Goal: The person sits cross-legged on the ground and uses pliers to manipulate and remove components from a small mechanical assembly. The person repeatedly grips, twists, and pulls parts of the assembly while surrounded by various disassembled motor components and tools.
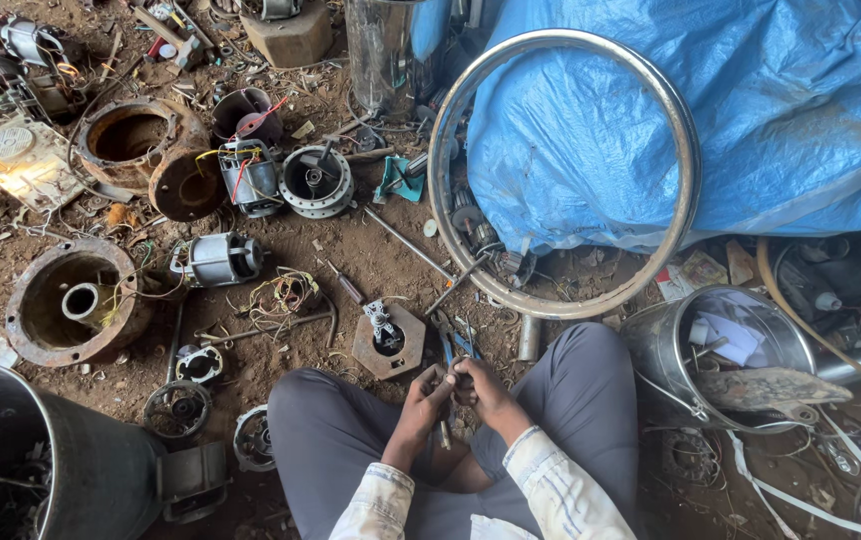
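Sitting: a person cross-legged on the dirt floor (351,250), both hands together over the lap.
Left hand (426,395): fingers curled closed around a small dark metal part (456,380), gripping it from the left.
Right hand (486,395): closed on the same part from the right, the two hands touching.
Thin metal piece (445,432): hangs down from between the hands; too small to tell whether it belongs to the part.
Where the part is: held in the air just above the crossed legs, near the blue-handled pliers (451,340) that lie on the floor in front.
Step in hand: by the look of it, working the small part loose or twisting it by finger force alone.
What a further move calls for: probably a firm counter-grip with one hand while the other turns; the pliers are within reach.
Counts: one chrome wheel rim (686,200) leaning on one blue tarpaulin (751,100); one steel bucket (666,340) at the right knee; one hexagonal plate (366,350); one grey motor (221,258); three rusty round housings, the biggest (31,310) at left.
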